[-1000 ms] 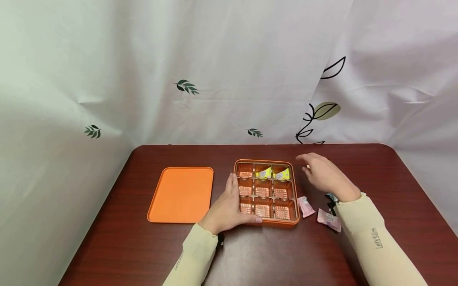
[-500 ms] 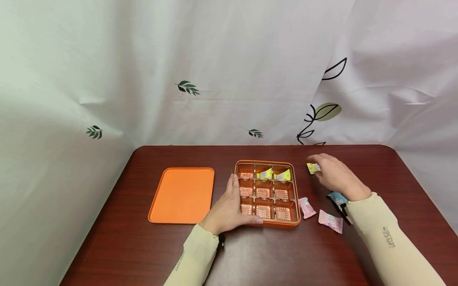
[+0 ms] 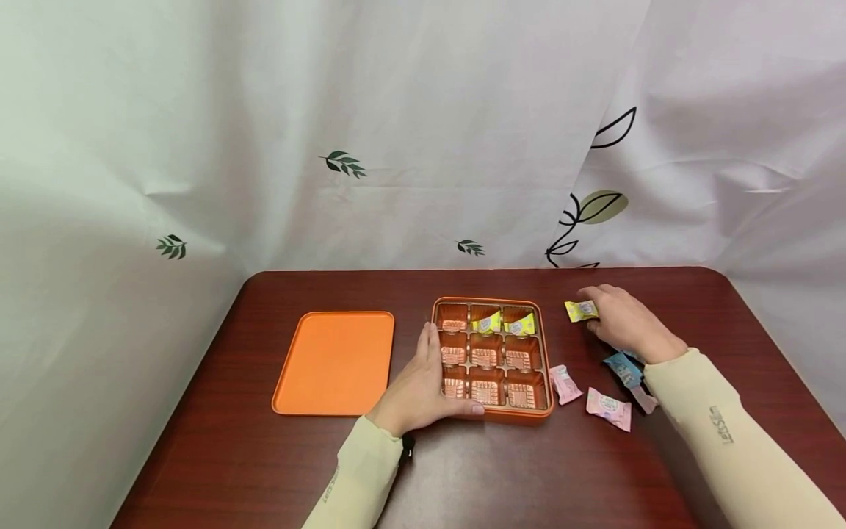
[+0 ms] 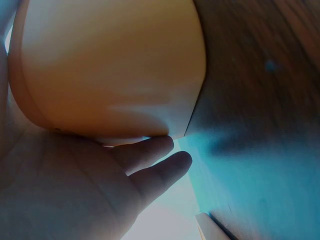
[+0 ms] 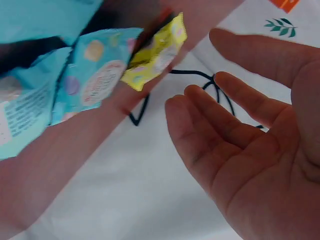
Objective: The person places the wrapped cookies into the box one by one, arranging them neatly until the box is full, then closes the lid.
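Note:
An orange box (image 3: 518, 416) with a bronze divided insert sits on the table. Two yellow-wrapped candies (image 3: 520, 324) lie in its back row, in the middle and right compartments. My left hand (image 3: 418, 389) rests against the box's near left corner, fingers straight along the side and thumb along the front edge. To the right of the box, my right hand (image 3: 621, 319) is beside another yellow-wrapped candy (image 3: 581, 311). In the right wrist view the fingers (image 5: 192, 117) are relaxed and spread, apart from that candy, with nothing between them.
Pink-wrapped candies (image 3: 609, 409) and blue-wrapped candies (image 3: 623, 369) lie right of the box, some partly hidden by the right wrist. An orange lid (image 3: 337, 364) lies flat to the left. A white curtain (image 3: 423, 132) hangs behind the table (image 3: 456, 485).
My right hand has moved from beside the box's back right corner further right, to the loose yellow candy, uncovering the blue and pink candies. The left hand and box have stayed put.

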Action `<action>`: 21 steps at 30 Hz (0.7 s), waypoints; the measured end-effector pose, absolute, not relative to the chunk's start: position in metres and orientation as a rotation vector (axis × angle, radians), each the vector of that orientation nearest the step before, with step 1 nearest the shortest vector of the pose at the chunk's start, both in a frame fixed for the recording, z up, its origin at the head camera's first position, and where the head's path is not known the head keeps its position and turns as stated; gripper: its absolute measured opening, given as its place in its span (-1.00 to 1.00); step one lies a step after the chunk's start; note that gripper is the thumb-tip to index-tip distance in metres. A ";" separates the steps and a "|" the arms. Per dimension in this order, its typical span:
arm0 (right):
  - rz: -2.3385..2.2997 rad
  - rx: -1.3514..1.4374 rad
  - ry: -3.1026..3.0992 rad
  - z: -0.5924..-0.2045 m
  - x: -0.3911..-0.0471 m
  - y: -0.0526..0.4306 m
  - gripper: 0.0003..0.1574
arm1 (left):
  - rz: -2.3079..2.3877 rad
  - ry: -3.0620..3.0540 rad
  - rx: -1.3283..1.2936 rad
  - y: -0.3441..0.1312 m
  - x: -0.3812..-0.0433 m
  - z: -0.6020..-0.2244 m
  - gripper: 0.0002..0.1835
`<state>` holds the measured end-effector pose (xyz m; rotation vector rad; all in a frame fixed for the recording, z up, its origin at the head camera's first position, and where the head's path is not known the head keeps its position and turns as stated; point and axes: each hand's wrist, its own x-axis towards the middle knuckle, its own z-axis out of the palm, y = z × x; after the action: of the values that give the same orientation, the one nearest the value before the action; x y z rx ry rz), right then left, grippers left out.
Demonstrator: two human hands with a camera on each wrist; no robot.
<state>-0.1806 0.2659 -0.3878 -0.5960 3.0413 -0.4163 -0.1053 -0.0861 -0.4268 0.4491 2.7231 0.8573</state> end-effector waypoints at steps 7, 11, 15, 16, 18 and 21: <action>-0.389 -0.559 2.997 -0.396 -0.186 0.275 -0.36 | 0.863 2.724 0.459 -0.086 -0.105 -0.427 0.63; -0.367 -0.528 2.976 -0.397 -0.187 0.277 -0.33 | 0.877 2.723 0.457 -0.086 -0.105 -0.427 0.64; -0.361 -0.521 2.960 -0.399 -0.189 0.278 -0.30 | 0.886 2.722 0.462 -0.086 -0.105 -0.427 0.64; -0.360 -0.528 2.959 -0.400 -0.190 0.278 -0.30 | 0.885 2.722 0.462 -0.086 -0.105 -0.426 0.64; -0.365 -0.542 2.954 -0.401 -0.191 0.278 -0.30 | 0.881 2.723 0.460 -0.086 -0.105 -0.426 0.63; -0.372 -0.552 2.944 -0.403 -0.192 0.278 -0.30 | 0.878 2.723 0.459 -0.086 -0.105 -0.426 0.63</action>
<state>-0.1924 0.2778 -0.4027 -0.5517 2.9435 -0.3717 -0.1046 -0.0862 -0.4255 0.4591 2.7230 0.8779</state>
